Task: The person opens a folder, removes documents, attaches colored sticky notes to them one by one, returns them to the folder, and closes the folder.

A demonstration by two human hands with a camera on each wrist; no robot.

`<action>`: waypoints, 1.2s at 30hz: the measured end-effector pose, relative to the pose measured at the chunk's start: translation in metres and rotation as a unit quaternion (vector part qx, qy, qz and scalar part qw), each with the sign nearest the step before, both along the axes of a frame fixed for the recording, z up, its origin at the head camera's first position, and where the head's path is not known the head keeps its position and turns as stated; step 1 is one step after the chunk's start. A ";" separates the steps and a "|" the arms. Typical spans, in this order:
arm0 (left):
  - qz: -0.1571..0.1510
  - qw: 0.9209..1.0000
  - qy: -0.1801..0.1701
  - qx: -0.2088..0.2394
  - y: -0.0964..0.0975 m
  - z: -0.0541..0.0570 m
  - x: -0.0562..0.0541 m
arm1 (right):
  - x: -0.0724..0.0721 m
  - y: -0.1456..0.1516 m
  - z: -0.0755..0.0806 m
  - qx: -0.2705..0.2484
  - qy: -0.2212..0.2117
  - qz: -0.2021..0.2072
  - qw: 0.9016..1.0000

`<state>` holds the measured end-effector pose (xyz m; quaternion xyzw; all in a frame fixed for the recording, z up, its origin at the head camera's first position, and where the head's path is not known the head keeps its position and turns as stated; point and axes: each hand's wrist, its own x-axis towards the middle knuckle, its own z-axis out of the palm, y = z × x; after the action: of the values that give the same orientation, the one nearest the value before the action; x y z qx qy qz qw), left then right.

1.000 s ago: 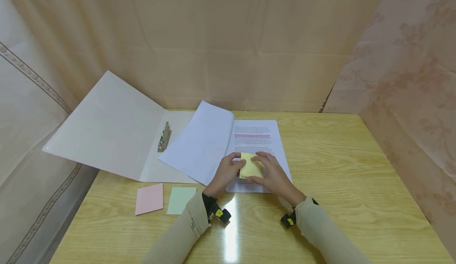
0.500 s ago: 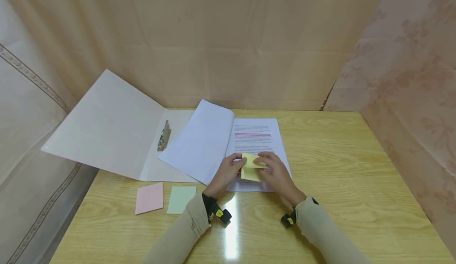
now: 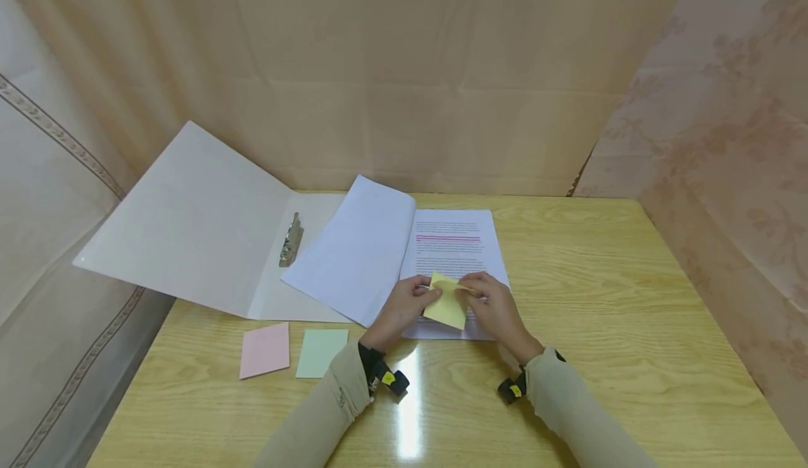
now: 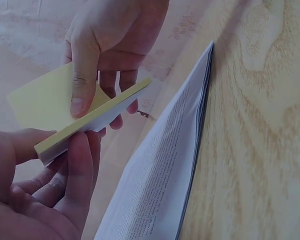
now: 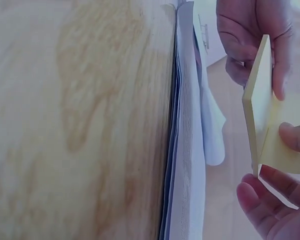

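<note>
Over the printed page (image 3: 449,240), my left hand (image 3: 400,310) grips a yellow sticky note pad (image 3: 447,308) by its left side, thumb on top and fingers beneath. My right hand (image 3: 499,311) pinches the pad's top sheet (image 4: 42,100) between thumb and fingers. In the left wrist view this sheet stands lifted away from the pad at an angle. The right wrist view shows the pad (image 5: 260,95) edge-on, with the sheet (image 5: 290,155) still meeting it along one edge. Some right fingertips lie close to the pad's lower corner there.
An open white binder (image 3: 196,222) with a metal clip (image 3: 291,241) lies at the left, its cover raised. A turned-over sheet (image 3: 356,254) overlaps it. Pink (image 3: 264,351) and green (image 3: 322,353) note pads lie on the wooden table (image 3: 631,356) in front.
The right fingers first lay at the yellow pad's right side; the top sheet then came up from the pad in their pinch. The pad has since tilted, its lower right corner now lower.
</note>
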<state>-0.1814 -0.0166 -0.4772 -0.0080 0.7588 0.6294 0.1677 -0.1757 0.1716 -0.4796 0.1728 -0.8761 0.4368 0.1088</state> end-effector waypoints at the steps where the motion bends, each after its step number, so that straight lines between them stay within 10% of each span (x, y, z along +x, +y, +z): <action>1: 0.001 1.000 0.004 -0.008 0.000 0.000 0.000 | 0.000 0.000 0.000 -0.003 0.000 0.000 1.000; 14: -0.016 0.995 0.075 -0.061 0.001 0.004 0.002 | -0.004 0.006 0.011 -0.058 -0.053 -0.077 0.994; 20: 0.001 0.993 0.106 -0.060 -0.004 0.012 0.001 | -0.012 0.026 0.033 -0.157 -0.144 -0.170 0.962; 25: 0.073 0.992 0.088 -0.054 -0.022 0.016 -0.004 | -0.016 0.056 0.045 -0.245 -0.101 -0.231 0.936; 36: 0.111 0.988 0.090 -0.051 -0.049 0.036 -0.008 | -0.009 0.068 0.026 -0.186 -0.134 -0.202 0.952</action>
<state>-0.1893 -0.0653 -0.4410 -0.0437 0.7962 0.6028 0.0272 -0.1842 0.2392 -0.4536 -0.0911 -0.8026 0.5798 0.1061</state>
